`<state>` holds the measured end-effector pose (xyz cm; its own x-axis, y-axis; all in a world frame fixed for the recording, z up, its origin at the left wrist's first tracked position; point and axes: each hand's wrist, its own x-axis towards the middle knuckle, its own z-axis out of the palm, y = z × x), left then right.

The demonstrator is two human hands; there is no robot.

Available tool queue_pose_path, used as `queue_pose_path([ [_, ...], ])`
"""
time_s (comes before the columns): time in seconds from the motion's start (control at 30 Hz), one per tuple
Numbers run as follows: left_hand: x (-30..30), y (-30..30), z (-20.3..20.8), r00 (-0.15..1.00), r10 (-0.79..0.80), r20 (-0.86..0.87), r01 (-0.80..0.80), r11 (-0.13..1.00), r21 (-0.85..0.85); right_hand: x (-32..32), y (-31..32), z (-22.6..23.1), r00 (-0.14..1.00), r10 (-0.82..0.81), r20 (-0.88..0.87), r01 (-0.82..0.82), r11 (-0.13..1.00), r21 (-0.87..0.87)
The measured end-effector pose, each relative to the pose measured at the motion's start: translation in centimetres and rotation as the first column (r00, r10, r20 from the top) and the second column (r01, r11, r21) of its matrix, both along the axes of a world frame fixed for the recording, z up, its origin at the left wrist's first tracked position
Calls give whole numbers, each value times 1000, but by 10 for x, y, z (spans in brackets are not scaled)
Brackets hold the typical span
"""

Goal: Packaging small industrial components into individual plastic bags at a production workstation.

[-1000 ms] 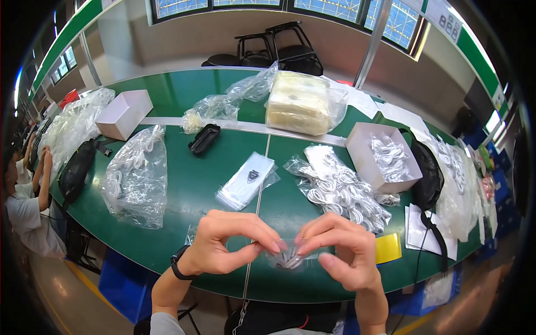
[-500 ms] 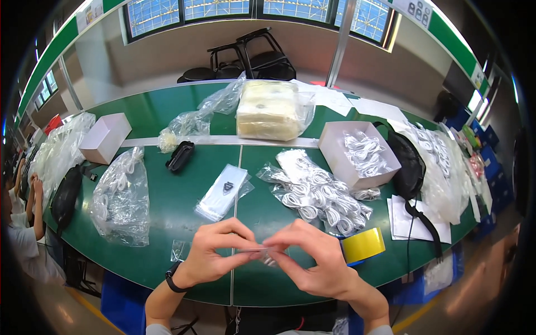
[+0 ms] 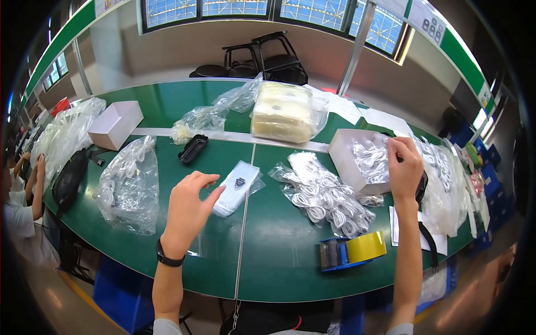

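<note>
My left hand [image 3: 191, 200], with a dark band at the wrist, hovers at the near left side of a stack of clear plastic bags [image 3: 230, 196]. Its thumb and fingers are apart and nothing shows between them. A small dark triangular mark lies on top of the stack. My right hand [image 3: 406, 166] is raised at the right side of a white box [image 3: 341, 159] filled with bagged white cables [image 3: 370, 160]. Its fingers are pinched together; whatever they hold is hard to make out against the box.
A heap of bagged white cables [image 3: 324, 195] lies mid-table, with a blue tape dispenser with yellow tape [image 3: 365, 248] nearer me. Left are a plastic bag of cables [image 3: 129, 190], a black case [image 3: 194, 149] and an empty-looking white box [image 3: 115, 124]. A wrapped yellowish stack [image 3: 282, 120] stands behind.
My hands were together over the near table edge, pinching a small clear bag. They have parted: the left moved toward the bag stack and opened, the right went up to the cable box.
</note>
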<state>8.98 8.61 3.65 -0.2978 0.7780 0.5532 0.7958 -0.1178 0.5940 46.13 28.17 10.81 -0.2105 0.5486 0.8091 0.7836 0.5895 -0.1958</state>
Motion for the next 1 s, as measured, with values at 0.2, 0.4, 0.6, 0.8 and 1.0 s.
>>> queue_pose_path([
  [0.2, -17, 9, -26, 982, 78, -175, -110, 977, -182, -45, 9, -43, 949, 152, 277, -106, 979, -173],
  [0.4, -13, 14, -34, 969, 21, -245, -81, 968, -236, -131, 0, -82, 792, 336, 510, -78, 884, -461],
  [0.6, -4, 18, -39, 966, -18, -258, -29, 984, -178, -150, 26, -114, 725, 307, 616, -72, 924, -376],
  [0.8, 8, 16, -22, 990, 3, -138, -19, 993, -115, -165, 2, -70, 918, 377, 125, -251, 795, -553],
  [1.0, 15, 22, -16, 596, -377, 709, 290, 924, 248, -220, -60, -48, 770, 637, -5, -544, 654, -526],
])
